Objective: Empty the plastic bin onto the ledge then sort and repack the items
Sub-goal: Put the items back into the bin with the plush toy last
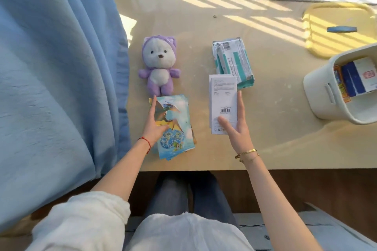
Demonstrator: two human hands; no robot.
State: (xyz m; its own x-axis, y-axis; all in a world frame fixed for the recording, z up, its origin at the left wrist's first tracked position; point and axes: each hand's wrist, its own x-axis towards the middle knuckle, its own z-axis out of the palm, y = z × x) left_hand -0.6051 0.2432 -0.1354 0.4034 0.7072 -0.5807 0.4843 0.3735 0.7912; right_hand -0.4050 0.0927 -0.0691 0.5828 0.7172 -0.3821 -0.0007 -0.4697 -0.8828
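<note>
The fingers of the left hand (pixel 156 126) are lying straight and loose on a stack of picture cards (pixel 175 126), pressing down without grabbing. The right hand (pixel 237 126) is doing the same on a white box (pixel 223 100), with its straight fingers (pixel 240 104) lying along the box's right edge and the thumb resting on top. Just past the cards, a purple and white teddy (pixel 158 66) is lying on its back. Beyond the white box, a teal and white packet (pixel 233 61) is touching it. All of these are sitting on the ledge (pixel 193 26) by the window. The plastic bin (pixel 344 85) is lying tipped on its side at the right, with some boxes (pixel 355 77) inside it. A yellow lid (pixel 336 26) is lying behind the bin.
</note>
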